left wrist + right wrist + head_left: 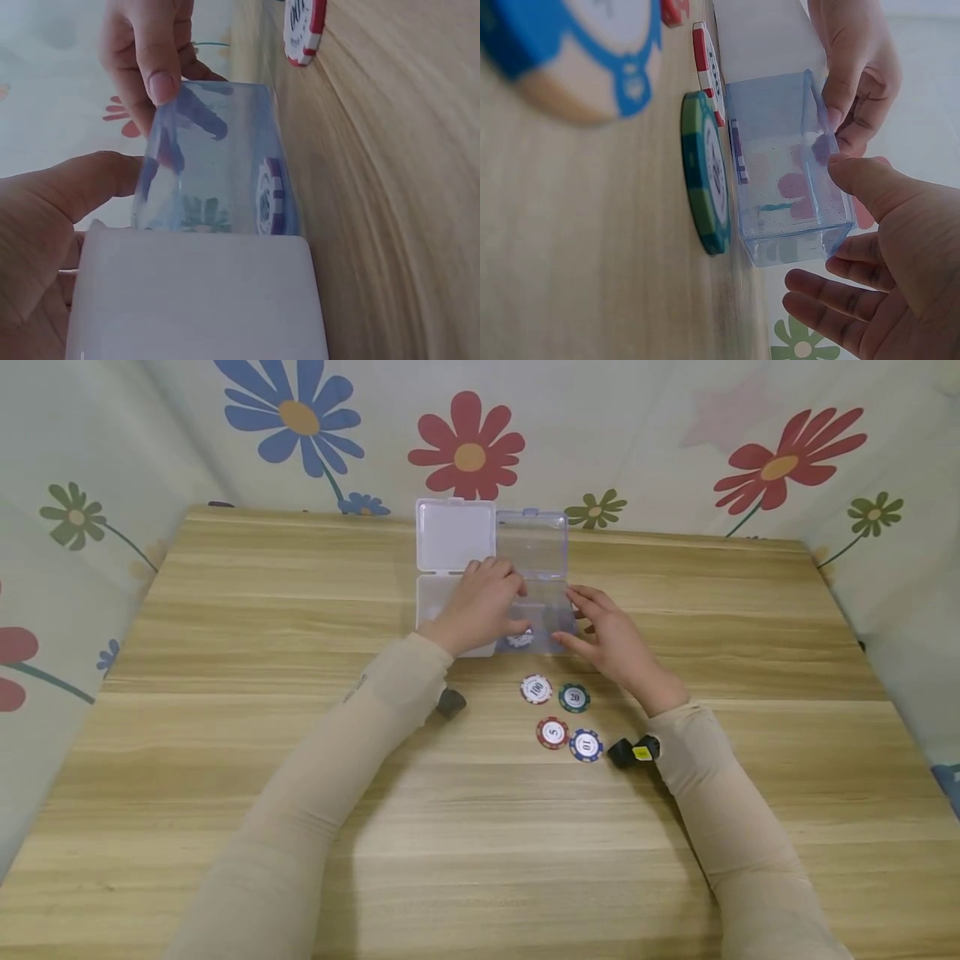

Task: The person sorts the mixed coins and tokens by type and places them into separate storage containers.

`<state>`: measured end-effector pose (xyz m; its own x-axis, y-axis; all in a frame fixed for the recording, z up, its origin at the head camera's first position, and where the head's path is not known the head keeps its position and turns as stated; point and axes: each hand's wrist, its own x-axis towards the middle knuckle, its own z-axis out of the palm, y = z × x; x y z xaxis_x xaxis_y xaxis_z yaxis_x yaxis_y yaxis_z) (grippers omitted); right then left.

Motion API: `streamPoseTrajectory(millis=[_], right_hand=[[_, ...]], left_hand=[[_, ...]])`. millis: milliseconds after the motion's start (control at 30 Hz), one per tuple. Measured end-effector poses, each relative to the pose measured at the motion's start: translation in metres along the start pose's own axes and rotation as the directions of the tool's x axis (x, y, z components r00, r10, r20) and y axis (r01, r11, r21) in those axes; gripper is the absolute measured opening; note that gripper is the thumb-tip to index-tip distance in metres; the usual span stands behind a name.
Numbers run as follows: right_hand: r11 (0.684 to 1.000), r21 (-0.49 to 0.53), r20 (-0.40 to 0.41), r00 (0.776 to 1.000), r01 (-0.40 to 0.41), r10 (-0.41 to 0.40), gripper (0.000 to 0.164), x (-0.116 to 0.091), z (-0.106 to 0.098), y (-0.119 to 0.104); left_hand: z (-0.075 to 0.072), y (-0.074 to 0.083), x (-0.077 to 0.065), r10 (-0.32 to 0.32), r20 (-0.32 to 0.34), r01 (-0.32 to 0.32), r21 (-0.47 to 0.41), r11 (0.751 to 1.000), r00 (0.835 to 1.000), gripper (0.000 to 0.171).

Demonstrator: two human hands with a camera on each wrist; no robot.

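Note:
A clear bluish plastic box (546,643) with its lid (532,545) raised stands beside a white box (431,597), whose lid (456,535) is raised too. Inside the clear box, a white-and-purple poker chip (520,638) lies at the front. My left hand (486,602) is over the seam between the boxes, fingers bent loosely and thumb close to the clear box's front rim. At that box's right end is my right hand (618,643); its thumb reaches the top rim (836,180) and its fingers spread along the outer wall. Neither hand shows a chip between its fingers.
In front of the boxes lie a red-and-white 100 chip (536,689), a green 20 chip (574,698), a red 5 chip (552,732) and a blue 10 chip (587,746). A flowered curtain (637,435) hangs behind the wooden table (262,593).

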<state>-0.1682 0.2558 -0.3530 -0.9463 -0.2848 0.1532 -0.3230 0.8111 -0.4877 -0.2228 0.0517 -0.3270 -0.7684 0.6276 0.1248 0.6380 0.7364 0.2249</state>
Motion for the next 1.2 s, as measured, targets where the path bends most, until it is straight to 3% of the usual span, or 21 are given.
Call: streamPoseTrajectory(millis=[167,367,733,833,933,1200], right_hand=[[1.0,0.006,0.008,1.0,-0.004,0.004,0.068,0.0,-0.001,-0.001],[1.0,0.002,0.005,1.0,-0.001,0.001,0.067,0.0,0.0,-0.002],[1.0,-0.009,0.003,1.0,0.01,-0.01,0.067,0.0,0.001,-0.001],[1.0,-0.014,0.007,1.0,0.01,-0.009,0.066,0.0,0.0,-0.001],[1.0,-0.013,0.008,1.0,0.011,-0.011,0.066,0.0,-0.001,-0.001],[1.0,0.008,0.005,1.0,0.004,-0.004,0.067,0.001,0.001,-0.001]], left_hand=[[-0.004,0.004,-0.007,0.037,-0.067,-0.039,-0.028,0.999,0.997,0.043],[-0.009,0.018,-0.021,0.132,-0.168,-0.143,-0.058,0.988,0.977,0.035],[-0.007,0.04,-0.047,0.251,-0.194,-0.265,-0.049,0.963,0.948,0.033],[-0.004,0.046,-0.053,0.292,-0.174,-0.305,-0.059,0.95,0.941,0.033],[0.001,0.053,-0.059,0.321,-0.11,-0.329,-0.073,0.941,0.941,0.034],[0.018,0.065,-0.069,0.326,0.029,-0.322,-0.091,0.942,0.945,0.04]])
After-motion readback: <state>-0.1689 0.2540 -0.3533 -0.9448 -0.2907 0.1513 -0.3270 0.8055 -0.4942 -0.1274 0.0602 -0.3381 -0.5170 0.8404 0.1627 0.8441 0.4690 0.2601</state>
